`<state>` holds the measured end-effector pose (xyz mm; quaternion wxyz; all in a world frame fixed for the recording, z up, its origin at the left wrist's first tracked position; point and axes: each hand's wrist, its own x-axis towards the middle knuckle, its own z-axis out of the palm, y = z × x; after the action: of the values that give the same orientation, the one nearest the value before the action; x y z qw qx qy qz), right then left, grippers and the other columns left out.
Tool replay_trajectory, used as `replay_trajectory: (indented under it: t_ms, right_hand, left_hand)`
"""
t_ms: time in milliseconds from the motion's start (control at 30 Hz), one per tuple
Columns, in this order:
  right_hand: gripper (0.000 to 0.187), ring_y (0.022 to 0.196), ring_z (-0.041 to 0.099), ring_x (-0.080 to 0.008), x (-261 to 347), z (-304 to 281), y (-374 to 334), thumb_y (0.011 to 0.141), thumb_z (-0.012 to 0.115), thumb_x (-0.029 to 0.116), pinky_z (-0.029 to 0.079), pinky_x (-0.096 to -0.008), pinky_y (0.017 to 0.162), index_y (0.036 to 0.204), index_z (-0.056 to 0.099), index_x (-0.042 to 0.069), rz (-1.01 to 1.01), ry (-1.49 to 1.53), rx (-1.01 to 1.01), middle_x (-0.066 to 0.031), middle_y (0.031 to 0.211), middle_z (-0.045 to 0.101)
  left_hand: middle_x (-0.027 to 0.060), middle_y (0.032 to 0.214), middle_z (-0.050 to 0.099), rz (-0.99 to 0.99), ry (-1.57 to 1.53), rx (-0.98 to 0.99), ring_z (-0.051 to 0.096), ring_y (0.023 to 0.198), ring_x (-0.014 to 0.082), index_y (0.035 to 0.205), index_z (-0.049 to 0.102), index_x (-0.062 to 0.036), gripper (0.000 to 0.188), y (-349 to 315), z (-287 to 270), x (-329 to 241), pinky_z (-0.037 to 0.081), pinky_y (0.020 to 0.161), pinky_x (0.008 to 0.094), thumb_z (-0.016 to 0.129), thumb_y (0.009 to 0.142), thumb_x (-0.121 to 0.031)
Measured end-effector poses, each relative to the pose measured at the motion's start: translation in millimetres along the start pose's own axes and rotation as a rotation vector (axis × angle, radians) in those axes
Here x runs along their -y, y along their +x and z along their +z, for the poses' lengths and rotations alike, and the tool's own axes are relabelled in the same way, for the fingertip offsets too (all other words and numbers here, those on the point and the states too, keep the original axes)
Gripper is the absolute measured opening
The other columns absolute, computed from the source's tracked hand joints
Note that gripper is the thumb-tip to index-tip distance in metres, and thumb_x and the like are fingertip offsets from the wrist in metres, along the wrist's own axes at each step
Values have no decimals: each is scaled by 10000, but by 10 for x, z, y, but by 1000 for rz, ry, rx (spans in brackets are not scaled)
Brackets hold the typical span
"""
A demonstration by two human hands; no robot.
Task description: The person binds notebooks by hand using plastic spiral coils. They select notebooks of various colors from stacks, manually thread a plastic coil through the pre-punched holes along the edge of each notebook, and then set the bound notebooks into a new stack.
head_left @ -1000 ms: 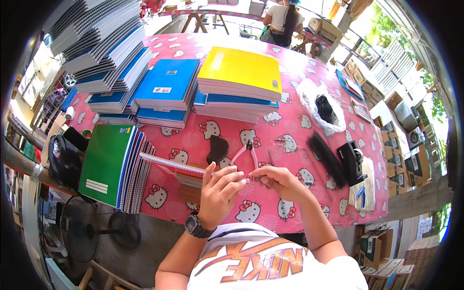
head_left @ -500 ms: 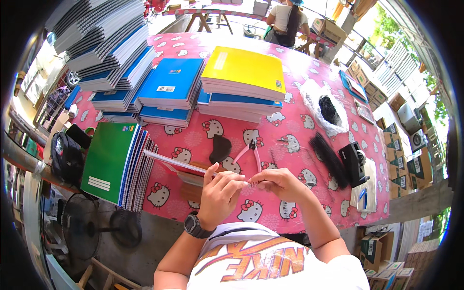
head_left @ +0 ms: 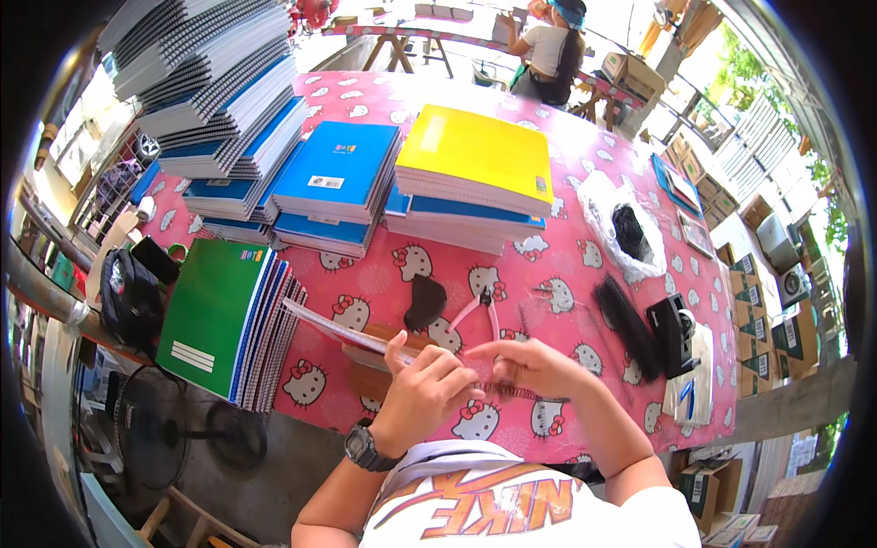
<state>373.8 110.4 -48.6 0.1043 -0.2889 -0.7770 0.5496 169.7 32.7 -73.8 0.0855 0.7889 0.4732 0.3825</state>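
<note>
My left hand (head_left: 425, 388), with a dark watch at its wrist, is closed around the near end of a thin notebook (head_left: 333, 327) held edge-on over the table. Beside it, my right hand (head_left: 541, 367) has its index finger stretched toward the left hand. Its thumb and other fingers bend around a thin dark spiral coil (head_left: 521, 394), which trails to the right beneath the palm. Fingertips partly hide where coil and notebook meet. Just beyond the hands lie pliers with pink handles (head_left: 493, 320) and a flat black piece (head_left: 425, 301). A brown wooden board (head_left: 365, 367) sits under the notebook.
Green-covered notebooks (head_left: 210, 315) stand at left, near a tall spiral-bound stack (head_left: 219, 100). Blue (head_left: 338, 169) and yellow (head_left: 475, 155) notebook piles lie behind. At right are black coils (head_left: 628, 327), a black dispenser-like device (head_left: 671, 333) and a white plastic bag (head_left: 598, 210). Another person (head_left: 551, 55) works far back.
My right index finger has straightened out over the coil, and more coil shows trailing right below the palm. My left hand stays at the notebook. The whole view has shifted slightly.
</note>
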Motion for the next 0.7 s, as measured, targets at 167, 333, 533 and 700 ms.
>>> replay_trajectory:
  t_ms: [167,333,533,700]
  right_hand:
    - [600,1244,421,-342,-1035,-226,1066,734,705,306,440,-458,922,1258,500,95,-228,-650,-213,-239,1323,441]
    - [720,1299,257,-449,-1058,79,1731,565,796,350,339,-536,1008,1214,543,169,-1,-893,185,-195,1472,206]
    - [723,1231,393,-379,-985,-215,1393,624,776,441,359,-457,1015,1252,519,189,-11,-690,-189,-171,1349,416]
    - [945,1285,365,-310,-306,-475,181,693,646,647,244,-427,1066,1313,407,-27,-522,859,125,-201,1356,409]
  left_hand:
    - [-74,816,585,25,-20,51,553,903,114,857,634,-207,169,63,21,-82,94,1026,530,694,745,-319]
    - [-80,847,601,-1,128,89,554,937,113,840,623,-220,119,33,-3,-41,125,1014,530,672,779,-310]
    - [-63,835,608,12,37,4,568,876,145,849,631,-197,128,140,57,-22,149,1002,527,670,776,-295]
    - [-49,828,610,-18,154,19,565,887,153,865,633,-186,139,151,113,-18,173,993,514,668,777,-288]
